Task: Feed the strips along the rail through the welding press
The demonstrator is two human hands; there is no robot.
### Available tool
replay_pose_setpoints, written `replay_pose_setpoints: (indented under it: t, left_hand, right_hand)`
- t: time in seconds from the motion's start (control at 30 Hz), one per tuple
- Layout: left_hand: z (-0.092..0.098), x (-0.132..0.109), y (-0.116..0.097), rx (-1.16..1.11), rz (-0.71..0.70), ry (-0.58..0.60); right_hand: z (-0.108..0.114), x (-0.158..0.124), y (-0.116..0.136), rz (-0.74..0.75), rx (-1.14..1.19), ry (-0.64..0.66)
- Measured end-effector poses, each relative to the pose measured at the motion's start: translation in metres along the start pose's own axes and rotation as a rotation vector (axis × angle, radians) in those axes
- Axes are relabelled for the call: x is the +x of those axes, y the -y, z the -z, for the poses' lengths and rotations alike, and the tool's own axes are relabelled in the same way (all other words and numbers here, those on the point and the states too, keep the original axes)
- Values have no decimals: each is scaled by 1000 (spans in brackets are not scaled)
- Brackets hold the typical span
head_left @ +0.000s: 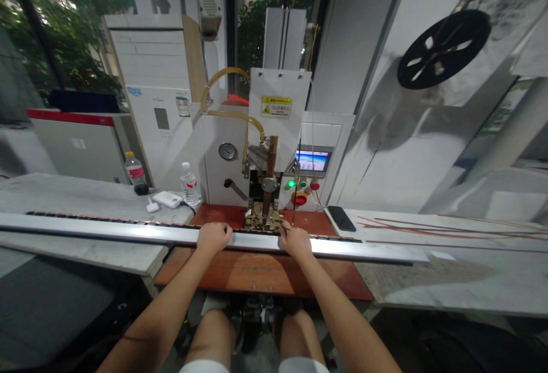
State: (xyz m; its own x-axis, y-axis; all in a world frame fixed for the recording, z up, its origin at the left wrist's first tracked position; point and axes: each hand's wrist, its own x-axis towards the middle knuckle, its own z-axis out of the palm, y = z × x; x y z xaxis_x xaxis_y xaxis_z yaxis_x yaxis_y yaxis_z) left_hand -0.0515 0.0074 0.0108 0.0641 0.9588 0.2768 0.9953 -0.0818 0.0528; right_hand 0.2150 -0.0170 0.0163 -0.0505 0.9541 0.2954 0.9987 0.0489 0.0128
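Copper-flecked dark strip (115,220) runs lengthwise along the back edge of a long silvery rail (254,241), passing just in front of the brass-coloured fixture (260,219) at the foot of an upright white machine (280,90). From the head view, I see the person seated at it, both bare forearms stretched forward. The left hand (214,237) rests over the rail to the left of the fixture, its fingers curled in narrow by the strip; I can't tell whether they grip it or only press. The right hand (295,240) is at the fixture's right end, its fingers bent and drawn close together there too, and again what they pinch is hidden from me. Between the two hands, a stretch of bare rail shows.

Under the rail sits a reddish-brown board (265,275). On the machine a green light (291,184) glows below a lit screen (314,160). A dark phone (341,219) lies to the right, near thin copper-coloured rods (428,228) on a pale surface (483,270). Over on the left, a clear bottle (189,185) stands beside a white device (168,199), with a dark drink bottle (136,173) farther along.
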Motion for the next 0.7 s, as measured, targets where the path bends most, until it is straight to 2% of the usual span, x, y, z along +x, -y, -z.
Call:
replay_pose_setpoints:
  t: [0.7]
  left_hand:
    - [1, -1, -8, -1, -10, -28]
  right_hand:
    - [-5, 1, -9, -1, 16, -7]
